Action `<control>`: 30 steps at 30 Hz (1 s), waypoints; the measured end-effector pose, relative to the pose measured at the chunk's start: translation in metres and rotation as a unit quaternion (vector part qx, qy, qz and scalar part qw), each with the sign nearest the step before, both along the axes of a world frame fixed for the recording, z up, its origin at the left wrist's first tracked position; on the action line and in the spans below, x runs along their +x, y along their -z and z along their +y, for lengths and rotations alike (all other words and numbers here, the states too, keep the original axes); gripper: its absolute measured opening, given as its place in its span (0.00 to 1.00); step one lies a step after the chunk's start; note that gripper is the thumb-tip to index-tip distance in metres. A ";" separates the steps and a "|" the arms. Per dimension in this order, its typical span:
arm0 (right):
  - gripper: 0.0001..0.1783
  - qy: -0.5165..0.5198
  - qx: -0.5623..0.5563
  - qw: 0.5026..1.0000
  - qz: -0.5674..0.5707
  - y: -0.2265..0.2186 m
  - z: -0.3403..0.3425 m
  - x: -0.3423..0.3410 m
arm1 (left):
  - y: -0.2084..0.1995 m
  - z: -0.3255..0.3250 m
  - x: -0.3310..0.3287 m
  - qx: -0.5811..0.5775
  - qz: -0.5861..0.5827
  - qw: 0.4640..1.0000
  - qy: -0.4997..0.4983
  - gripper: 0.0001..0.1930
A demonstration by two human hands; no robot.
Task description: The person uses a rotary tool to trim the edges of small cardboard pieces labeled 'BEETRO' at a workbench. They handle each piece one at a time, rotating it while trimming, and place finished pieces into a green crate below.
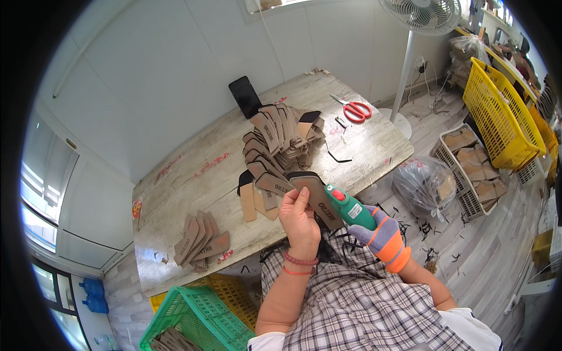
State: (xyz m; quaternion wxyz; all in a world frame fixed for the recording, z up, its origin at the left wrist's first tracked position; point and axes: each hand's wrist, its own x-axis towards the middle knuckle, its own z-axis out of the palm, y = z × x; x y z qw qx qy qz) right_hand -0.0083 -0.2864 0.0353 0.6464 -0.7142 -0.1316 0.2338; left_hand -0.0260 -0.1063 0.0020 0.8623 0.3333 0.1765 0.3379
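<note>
My bare left hand (pixel 300 216), with bands at the wrist, pinches a brown insole (pixel 323 205) with printed lettering and a black end, thumb on its face. In a purple and orange glove, my right hand (pixel 381 237) grips a green handheld power tool (pixel 354 211) with a red part. The tool's front touches or nearly touches the insole's right edge; its tip is hard to make out. Just beyond my left hand, a large fanned pile of similar insoles (pixel 275 149) covers the middle of the table (pixel 193 169). A smaller stack of insoles (pixel 202 237) lies near the table's left front.
Red-handled scissors (pixel 356 111) and thin black strips lie on the table's right side, and a black phone (pixel 244 96) stands at the back. A green crate (pixel 196 316) stands front left. Right of the table are a clear bag (pixel 424 187), crates (pixel 500 117) and a fan (pixel 421 14).
</note>
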 end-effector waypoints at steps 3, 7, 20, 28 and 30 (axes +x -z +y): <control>0.28 -0.002 0.010 0.999 -0.037 -0.002 -0.001 0.001 | -0.001 -0.001 -0.002 0.011 -0.001 1.000 0.015 0.03; 0.29 -0.012 0.003 1.000 -0.015 -0.003 -0.004 0.002 | 0.000 0.004 -0.005 0.060 0.021 0.998 0.016 0.03; 0.32 -0.035 -0.022 0.998 -0.040 0.002 -0.011 0.005 | -0.021 0.024 -0.010 0.236 0.083 0.968 0.013 0.07; 0.32 -0.045 -0.007 0.999 -0.020 0.001 -0.011 0.008 | -0.014 0.026 -0.014 0.294 0.107 0.948 0.064 0.07; 0.32 -0.047 -0.009 0.999 -0.026 -0.001 -0.011 0.009 | -0.016 0.026 -0.016 0.298 0.099 0.946 0.083 0.07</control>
